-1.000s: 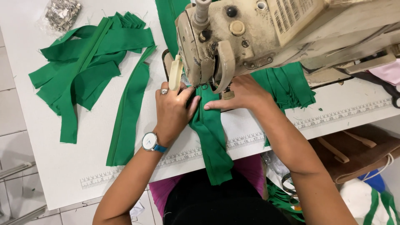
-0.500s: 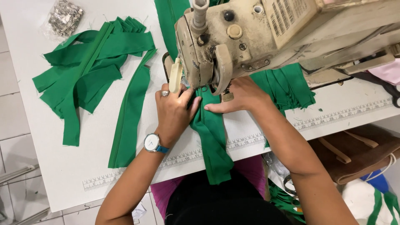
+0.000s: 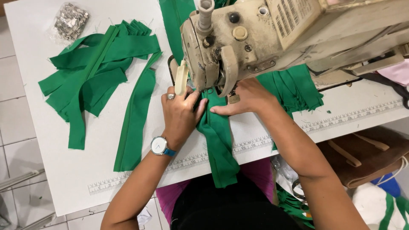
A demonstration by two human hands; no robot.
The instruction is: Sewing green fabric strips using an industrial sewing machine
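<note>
Sewing machine (image 3: 272, 38) sits far centre on counter (image 3: 64, 179). Green fabric strip (image 3: 219, 140) runs from under its head to near edge, hanging over. Step in hand: feeding the seam; next move needs even pressure, steady alignment. My left hand (image 3: 181, 115) & right hand (image 3: 247, 100) lie flat, fingers together, pressing strip, not clamped.

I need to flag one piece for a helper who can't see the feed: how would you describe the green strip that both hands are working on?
Start at the beige sewing machine on the white table. Just below its head, the left hand and right hand press on a folded green strip that hangs over the table's front edge. Unlike the loose green pile on the left, it runs under the machine.
</note>
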